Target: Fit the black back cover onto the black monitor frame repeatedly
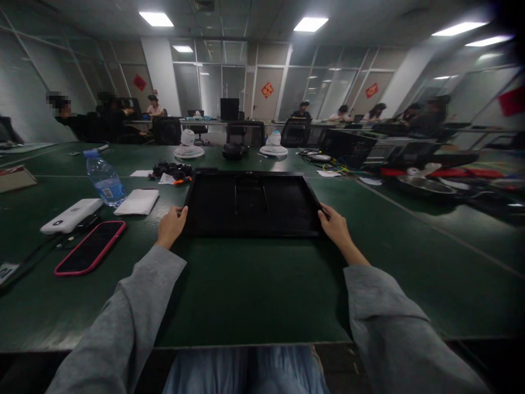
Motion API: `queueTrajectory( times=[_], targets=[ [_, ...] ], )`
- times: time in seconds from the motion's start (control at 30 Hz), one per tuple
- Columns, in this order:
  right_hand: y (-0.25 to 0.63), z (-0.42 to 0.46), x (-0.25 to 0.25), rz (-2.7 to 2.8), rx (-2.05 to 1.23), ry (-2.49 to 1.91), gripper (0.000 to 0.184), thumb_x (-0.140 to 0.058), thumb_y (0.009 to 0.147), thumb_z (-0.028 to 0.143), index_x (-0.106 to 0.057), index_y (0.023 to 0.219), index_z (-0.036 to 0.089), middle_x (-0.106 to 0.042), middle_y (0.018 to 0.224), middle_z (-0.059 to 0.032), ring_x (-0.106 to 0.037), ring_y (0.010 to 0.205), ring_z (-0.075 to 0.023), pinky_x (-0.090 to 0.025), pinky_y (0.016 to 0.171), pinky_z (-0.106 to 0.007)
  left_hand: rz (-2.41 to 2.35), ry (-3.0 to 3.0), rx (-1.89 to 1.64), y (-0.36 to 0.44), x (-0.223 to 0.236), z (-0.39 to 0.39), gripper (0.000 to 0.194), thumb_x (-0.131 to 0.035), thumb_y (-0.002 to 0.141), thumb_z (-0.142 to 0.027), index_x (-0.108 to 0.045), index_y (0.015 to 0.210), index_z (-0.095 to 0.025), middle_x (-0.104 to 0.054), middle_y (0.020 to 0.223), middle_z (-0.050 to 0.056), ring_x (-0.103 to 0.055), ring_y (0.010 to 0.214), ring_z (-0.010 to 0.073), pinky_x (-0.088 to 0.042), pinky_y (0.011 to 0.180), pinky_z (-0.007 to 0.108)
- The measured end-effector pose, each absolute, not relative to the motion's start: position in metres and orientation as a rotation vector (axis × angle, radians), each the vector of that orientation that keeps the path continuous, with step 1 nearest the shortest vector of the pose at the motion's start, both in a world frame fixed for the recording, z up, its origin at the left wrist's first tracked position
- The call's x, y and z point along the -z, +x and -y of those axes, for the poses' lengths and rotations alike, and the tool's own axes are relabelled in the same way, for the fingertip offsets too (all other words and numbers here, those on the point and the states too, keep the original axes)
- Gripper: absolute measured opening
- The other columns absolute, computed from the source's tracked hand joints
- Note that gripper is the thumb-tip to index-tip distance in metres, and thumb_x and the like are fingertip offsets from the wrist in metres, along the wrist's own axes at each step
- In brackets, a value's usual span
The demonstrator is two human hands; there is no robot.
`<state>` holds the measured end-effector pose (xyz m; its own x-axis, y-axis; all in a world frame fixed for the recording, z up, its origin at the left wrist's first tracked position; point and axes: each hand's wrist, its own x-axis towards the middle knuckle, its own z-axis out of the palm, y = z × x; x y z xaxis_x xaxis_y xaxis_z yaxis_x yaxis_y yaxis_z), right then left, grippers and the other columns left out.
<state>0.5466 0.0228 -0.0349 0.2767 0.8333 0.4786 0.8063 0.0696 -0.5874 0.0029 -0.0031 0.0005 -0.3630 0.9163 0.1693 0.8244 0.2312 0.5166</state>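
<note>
A flat black rectangular panel (283,202) with a raised rim lies before me on the green table, like a shallow tray or a screen housing; I cannot tell which. Two thin lines and a dark block mark its middle. My left hand (172,224) grips its left edge, thumb on top and fingers curled at the side. On the opposite edge, my right hand (334,223) is closed in the same way. The undersides of both grips are hidden.
To the left are a water bottle (105,180), a white tissue pack (137,202), a white power bank (71,215) and a red-rimmed phone (91,248). Dark small parts (170,171) and two white fans (188,146) stand behind the panel. A pan (426,186) and cables lie right. People sit farther back.
</note>
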Motion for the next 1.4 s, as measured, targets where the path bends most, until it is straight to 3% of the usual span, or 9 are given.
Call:
queueTrajectory(
  times=[0.2, 0.33, 0.47, 0.73, 0.8, 0.93, 1.07, 1.33, 1.4],
  targets=[
    [0.545, -0.024, 0.036, 1.565, -0.023, -1.704, 0.052, -0.048, 0.094, 0.029, -0.063, 0.141, 0.013, -0.073, 0.125, -0.0175, -0.069, 0.119, -0.0332, -0.052, 0.105, -0.052, -2.440, 1.566, -0.794, 0.008, -0.010, 0.013, 0.046, -0.047, 0.096, -0.057, -0.071, 0.117, -0.024, -0.076, 0.114, 0.016, -0.068, 0.113, 0.0385, -0.050, 0.093, 0.050],
    [0.536, -0.017, 0.029, 1.607, 0.088, -1.763, 0.053, -0.043, 0.097, 0.029, -0.059, 0.144, 0.010, -0.069, 0.132, -0.0215, -0.066, 0.122, -0.0352, -0.050, 0.106, -0.055, -2.463, 1.810, -0.968, 0.018, -0.009, 0.017, 0.045, -0.047, 0.098, -0.043, -0.064, 0.130, -0.016, -0.073, 0.122, 0.018, -0.062, 0.123, 0.0364, -0.046, 0.103, 0.050],
    [0.512, -0.006, 0.015, 1.613, 0.313, -1.729, 0.057, -0.040, 0.100, 0.033, -0.050, 0.151, 0.009, -0.058, 0.146, -0.0240, -0.054, 0.136, -0.0378, -0.044, 0.110, -0.060, -2.242, 2.237, -1.142, 0.037, -0.010, 0.023, 0.049, -0.038, 0.103, -0.037, -0.056, 0.142, -0.015, -0.061, 0.144, 0.017, -0.051, 0.138, 0.0309, -0.038, 0.115, 0.047],
    [0.459, 0.002, 0.013, 1.876, 0.364, -1.627, 0.064, -0.037, 0.104, 0.045, -0.030, 0.164, 0.023, -0.028, 0.170, -0.0139, -0.026, 0.156, -0.0327, -0.030, 0.121, -0.058, -1.885, 2.500, -0.891, 0.051, -0.004, 0.019, 0.055, -0.034, 0.104, -0.032, -0.044, 0.156, -0.017, -0.048, 0.160, 0.012, -0.043, 0.148, 0.0272, -0.030, 0.123, 0.045],
    [0.459, -0.001, 0.017, 1.915, 0.329, -1.654, 0.064, -0.036, 0.104, 0.046, -0.031, 0.164, 0.024, -0.030, 0.169, -0.0127, -0.027, 0.156, -0.0323, -0.031, 0.122, -0.057, -1.883, 2.507, -0.841, 0.049, 0.000, 0.016, 0.054, -0.034, 0.104, -0.031, -0.045, 0.155, -0.018, -0.048, 0.160, 0.011, -0.043, 0.148, 0.0271, -0.028, 0.123, 0.045],
    [0.462, -0.005, 0.020, 1.974, 0.207, -1.736, 0.063, -0.035, 0.104, 0.047, -0.037, 0.161, 0.021, -0.046, 0.159, -0.0168, -0.042, 0.146, -0.0345, -0.042, 0.114, -0.058, -1.896, 2.556, -0.767, 0.048, 0.004, 0.013, 0.052, -0.036, 0.104, -0.032, -0.051, 0.151, -0.017, -0.052, 0.158, 0.011, -0.044, 0.147, 0.0288, -0.026, 0.124, 0.047],
    [0.464, -0.005, 0.018, 1.941, 0.177, -1.673, 0.059, -0.033, 0.105, 0.044, -0.044, 0.156, 0.018, -0.057, 0.149, -0.0173, -0.050, 0.139, -0.0338, -0.048, 0.108, -0.056, -1.902, 2.528, -0.843, 0.049, 0.000, 0.016, 0.049, -0.040, 0.103, -0.031, -0.055, 0.147, -0.016, -0.057, 0.153, 0.012, -0.048, 0.143, 0.0287, -0.032, 0.120, 0.045],
    [0.498, -0.014, 0.011, 1.569, 0.258, -1.557, 0.048, -0.038, 0.099, 0.030, -0.060, 0.138, 0.012, -0.064, 0.134, -0.0211, -0.055, 0.127, -0.0327, -0.042, 0.112, -0.055, -2.137, 2.131, -1.276, 0.032, -0.009, 0.014, 0.036, -0.045, 0.103, -0.034, -0.067, 0.127, -0.020, -0.075, 0.124, 0.010, -0.062, 0.125, 0.0278, -0.041, 0.111, 0.045],
    [0.513, -0.017, 0.012, 1.467, 0.283, -1.611, 0.048, -0.043, 0.096, 0.030, -0.060, 0.136, 0.011, -0.063, 0.134, -0.0233, -0.054, 0.128, -0.0350, -0.041, 0.111, -0.058, -2.201, 1.931, -1.367, 0.020, -0.008, 0.010, 0.038, -0.043, 0.103, -0.033, -0.064, 0.132, -0.019, -0.078, 0.110, 0.009, -0.067, 0.119, 0.0271, -0.045, 0.107, 0.044]
  ],
)
